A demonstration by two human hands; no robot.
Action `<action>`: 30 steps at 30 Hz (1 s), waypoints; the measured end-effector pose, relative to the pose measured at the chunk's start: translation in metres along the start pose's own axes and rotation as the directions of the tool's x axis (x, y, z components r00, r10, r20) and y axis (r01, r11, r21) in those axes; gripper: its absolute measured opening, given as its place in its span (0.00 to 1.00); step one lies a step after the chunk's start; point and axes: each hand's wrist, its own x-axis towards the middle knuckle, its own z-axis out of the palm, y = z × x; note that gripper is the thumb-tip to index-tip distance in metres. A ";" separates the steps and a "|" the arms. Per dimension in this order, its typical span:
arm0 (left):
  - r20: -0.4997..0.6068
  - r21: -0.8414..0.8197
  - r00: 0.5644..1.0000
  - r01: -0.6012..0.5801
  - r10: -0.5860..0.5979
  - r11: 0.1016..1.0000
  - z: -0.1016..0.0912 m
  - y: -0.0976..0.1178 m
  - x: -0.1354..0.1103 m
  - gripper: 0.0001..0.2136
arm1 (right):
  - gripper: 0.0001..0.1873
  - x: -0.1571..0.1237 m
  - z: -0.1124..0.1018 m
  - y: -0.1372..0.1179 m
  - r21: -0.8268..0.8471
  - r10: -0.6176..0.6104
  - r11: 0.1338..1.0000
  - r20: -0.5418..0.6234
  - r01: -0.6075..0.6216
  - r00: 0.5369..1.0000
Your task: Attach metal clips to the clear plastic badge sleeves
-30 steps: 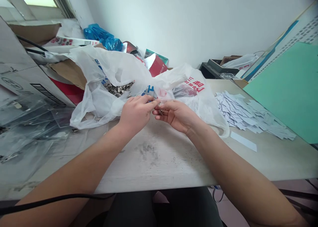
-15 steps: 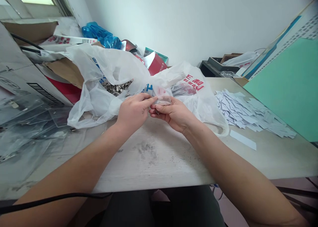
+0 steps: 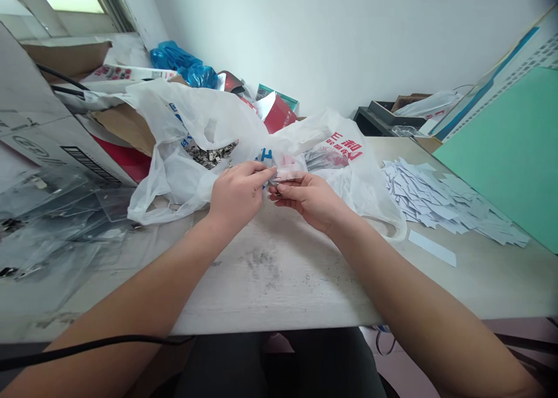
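Close together over the table, both hands work at a small clear plastic piece (image 3: pixel 290 177). My right hand (image 3: pixel 311 200) pinches it between thumb and fingers, and a tiny dark metal bit (image 3: pixel 278 193) shows by the fingertips. My left hand (image 3: pixel 239 192) is closed, its index fingertip at the piece's left end; its thumb is hidden. Behind my left hand, a white plastic bag (image 3: pixel 218 110) lies open with many small metal clips (image 3: pixel 211 156) inside. Another white bag with red print (image 3: pixel 364 180) lies behind my right hand and holds clear packets (image 3: pixel 325 158).
Clear plastic bags (image 3: pixel 65 229), some holding metal parts, spread at the left beside a cardboard box (image 3: pixel 47 131). A heap of white paper slips (image 3: pixel 418 192) and one separate slip (image 3: pixel 431 248) lie at the right, near a green panel (image 3: pixel 510 154). A black cable (image 3: pixel 108 343) crosses the lower left.
The view has shifted slightly, so the scene sits a little further right. The clear piece now appears flatter between the fingers. Both hands keep their hold.
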 end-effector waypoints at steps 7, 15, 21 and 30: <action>0.013 0.013 1.000 -0.003 0.003 1.000 0.002 0.001 -0.001 0.22 | 0.17 -0.002 0.006 0.000 -0.011 -0.049 0.999 -0.020 0.049 0.999; -0.024 0.097 0.999 -0.044 0.047 0.994 -0.001 0.003 -0.002 0.25 | 0.17 -0.005 0.009 0.001 -0.014 -0.049 0.999 0.023 0.049 0.999; -0.069 0.114 0.994 -0.073 0.081 0.991 0.002 0.001 -0.002 0.24 | 0.20 -0.006 0.008 -0.001 -0.044 -0.040 0.998 0.056 0.042 0.998; -0.043 0.090 0.997 -0.067 0.071 0.994 0.002 0.002 -0.002 0.22 | 0.23 -0.002 0.009 0.001 -0.118 -0.046 0.992 -0.019 0.043 0.999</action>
